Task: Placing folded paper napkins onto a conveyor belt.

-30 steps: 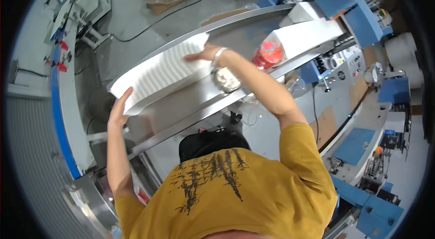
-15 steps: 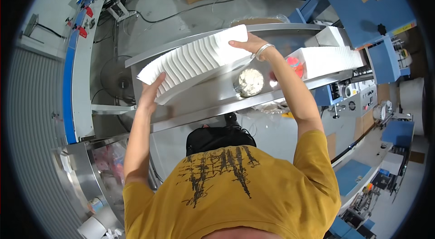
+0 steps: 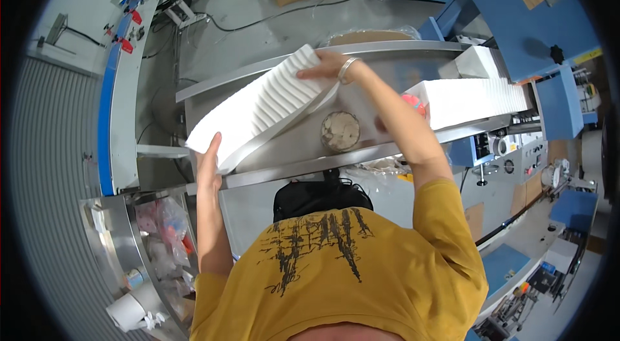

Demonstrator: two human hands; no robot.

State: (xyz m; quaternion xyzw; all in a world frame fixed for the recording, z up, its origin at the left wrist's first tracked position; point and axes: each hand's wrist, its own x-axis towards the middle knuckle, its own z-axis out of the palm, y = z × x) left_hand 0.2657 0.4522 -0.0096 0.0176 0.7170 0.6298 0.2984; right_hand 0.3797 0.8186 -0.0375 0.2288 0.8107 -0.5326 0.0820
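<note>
Long white stack (image 3: 261, 103), ridged and kinda wavy, is held between left hand (image 3: 208, 163) and right hand (image 3: 329, 67), ends pinched.

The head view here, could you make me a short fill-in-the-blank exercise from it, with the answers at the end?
1. The left hand and right hand hold a long stack whose colour is ____.
2. A bracelet circles the person's ____ wrist.
3. In the picture, the round container sits to the ____ of the second stack.
4. By length, the sleeves of the shirt are ____.

Missing words: white; right; left; short.
</note>
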